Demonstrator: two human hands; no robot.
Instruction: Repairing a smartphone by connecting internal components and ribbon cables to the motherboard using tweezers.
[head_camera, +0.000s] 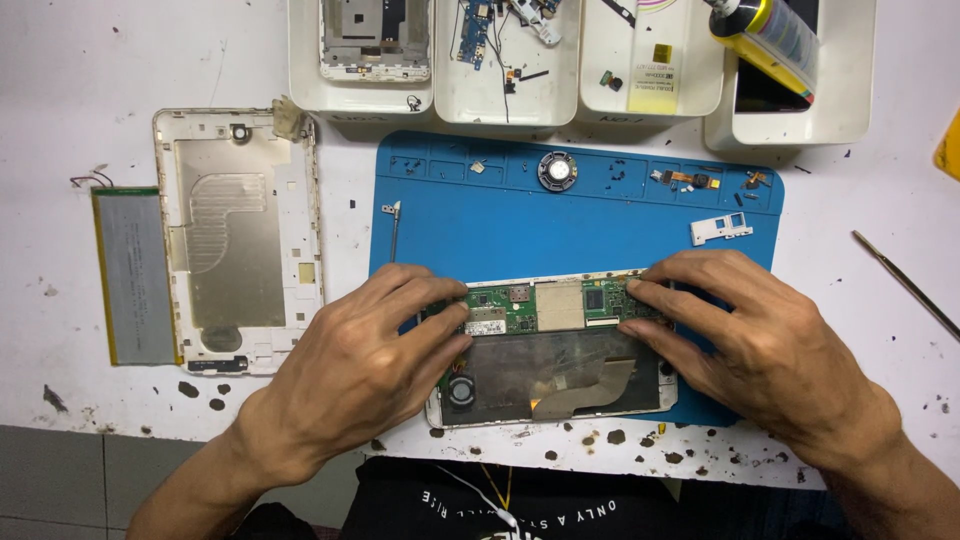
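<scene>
An opened tablet body lies on a blue work mat, with a green circuit board along its upper edge. My left hand rests on the left end of the board, fingers pressing its edge. My right hand grips the right end of the board with fingertips on it. A dark shield with tan tape covers the tablet's lower part.
A detached tablet back cover and a flat grey battery lie left of the mat. White trays with small parts stand at the back. A round speaker, a white bracket and a thin metal tool lie nearby.
</scene>
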